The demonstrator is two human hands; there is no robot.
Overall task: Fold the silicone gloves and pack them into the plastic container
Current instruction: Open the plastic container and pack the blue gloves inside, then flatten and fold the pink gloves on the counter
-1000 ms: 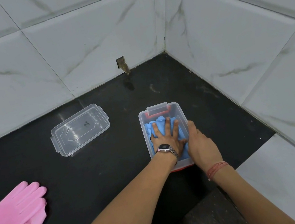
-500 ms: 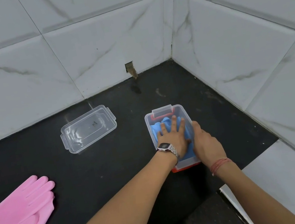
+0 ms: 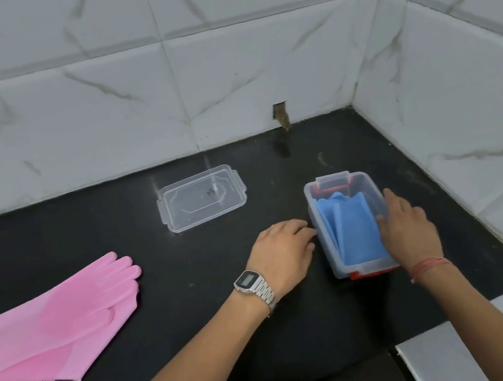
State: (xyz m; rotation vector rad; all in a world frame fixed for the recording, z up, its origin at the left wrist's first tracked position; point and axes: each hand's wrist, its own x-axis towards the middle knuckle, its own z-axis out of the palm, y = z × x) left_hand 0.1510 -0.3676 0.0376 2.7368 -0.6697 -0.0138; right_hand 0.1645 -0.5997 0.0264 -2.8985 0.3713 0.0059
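A clear plastic container [image 3: 312, 191] with red clips stands on the black counter at centre right. Folded blue silicone gloves [image 3: 351, 230] lie inside it. My right hand [image 3: 407, 226] rests on the container's right rim, with its fingers touching the blue gloves. Just left of the container, my left hand [image 3: 282, 247] hovers low over the counter with relaxed, loosely curled fingers and holds nothing. A pair of pink silicone gloves [image 3: 51, 321] lies flat at the far left. The container's clear lid [image 3: 202, 197] lies upside down near the back wall.
The black counter [image 3: 195, 301] ends at white marble-tiled walls behind and to the right, meeting in a corner. A small hole in the back wall [image 3: 280, 114] sits just above the counter. A white ledge [image 3: 447, 354] adjoins the counter's front right.
My left hand has lifted out of the container and moved left beside it. The blue gloves now lie uncovered. The view has turned left, showing more of the pink gloves.
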